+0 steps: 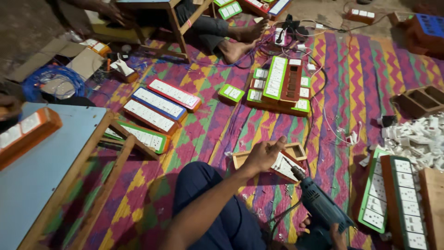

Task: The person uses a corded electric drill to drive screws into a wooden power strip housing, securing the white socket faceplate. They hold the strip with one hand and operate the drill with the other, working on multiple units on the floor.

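Note:
My left hand hovers with curled fingers over a small wooden box holding a white switch plate, which lies on the striped mat in front of my knee. My right hand grips a blue-grey power drill at the bottom edge; the drill's tip points up-left toward the box's right end. Whether the left fingers pinch something small I cannot tell.
Long extension boards with coloured frames lie on the zigzag mat. A stack of boards sits at centre, more boards at right, a heap of white sockets. Blue-topped wooden table at left. Another person's bare feet rest beyond.

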